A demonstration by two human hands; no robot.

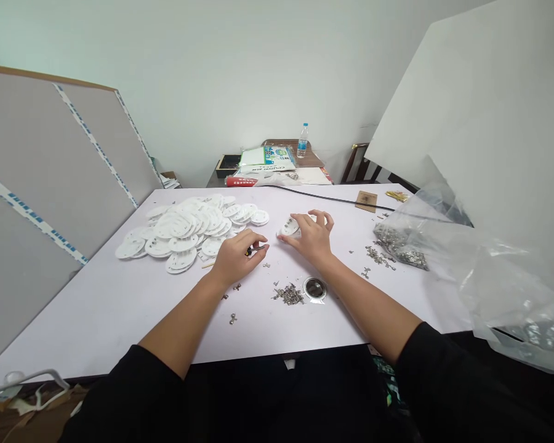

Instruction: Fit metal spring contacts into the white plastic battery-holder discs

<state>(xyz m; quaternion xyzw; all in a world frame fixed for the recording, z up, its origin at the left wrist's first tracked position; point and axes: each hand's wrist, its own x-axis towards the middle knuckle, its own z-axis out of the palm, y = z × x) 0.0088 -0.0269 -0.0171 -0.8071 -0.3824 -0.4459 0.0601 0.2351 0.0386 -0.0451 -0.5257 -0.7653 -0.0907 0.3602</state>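
In the middle of the table, my left hand (239, 255) is closed round a small dark-handled tool (255, 250) with a thin metal shaft pointing right. My right hand (311, 237) grips a white round disc (290, 226) with small metal parts on it, its fingers curved over the top. A gap separates the two hands. Beyond my left hand lies a large heap of white discs (184, 224). Nearer me is a pile of small metal pieces (290, 295), beside a round dark-centred dish (314, 288). A few loose metal pieces (232, 319) lie left of it.
At the right, a clear plastic bag (399, 246) of metal pieces spills onto the white table (133, 320). Behind it are a brown card (366, 201) and a black cable (323, 196). A water bottle (303, 141) stands past the far edge. Grey panels (41, 166) flank the left.
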